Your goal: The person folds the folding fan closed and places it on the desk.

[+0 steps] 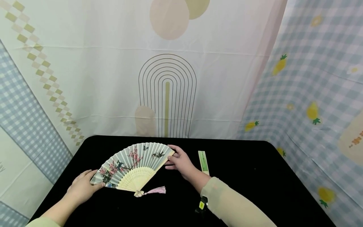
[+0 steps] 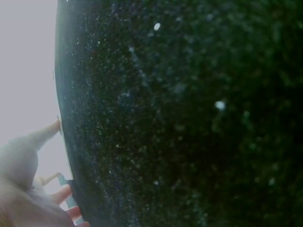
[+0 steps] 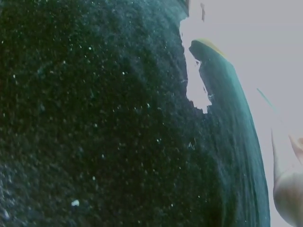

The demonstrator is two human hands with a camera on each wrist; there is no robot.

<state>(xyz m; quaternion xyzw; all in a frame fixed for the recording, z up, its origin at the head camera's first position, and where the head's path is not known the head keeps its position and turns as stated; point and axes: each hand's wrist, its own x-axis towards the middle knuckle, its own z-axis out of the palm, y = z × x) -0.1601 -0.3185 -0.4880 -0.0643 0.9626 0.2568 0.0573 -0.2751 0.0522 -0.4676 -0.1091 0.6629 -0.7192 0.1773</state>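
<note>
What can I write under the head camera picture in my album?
Left hand and right hand hold an open flowery fan with a pink tassel.

A plain, pale greenish-beige right sleeve point(image 1: 238, 203), softly creased, ends in a cuff point(image 1: 208, 185) at the lower forearm, where a small black device point(image 1: 204, 200) with a bright yellow patch point(image 1: 201, 205) shows at its edge. The left sleeve point(image 1: 43, 222), pale yellow-green, shows only in part. Left hand point(image 1: 81, 186) and right hand point(image 1: 182, 162) are bare.
</note>
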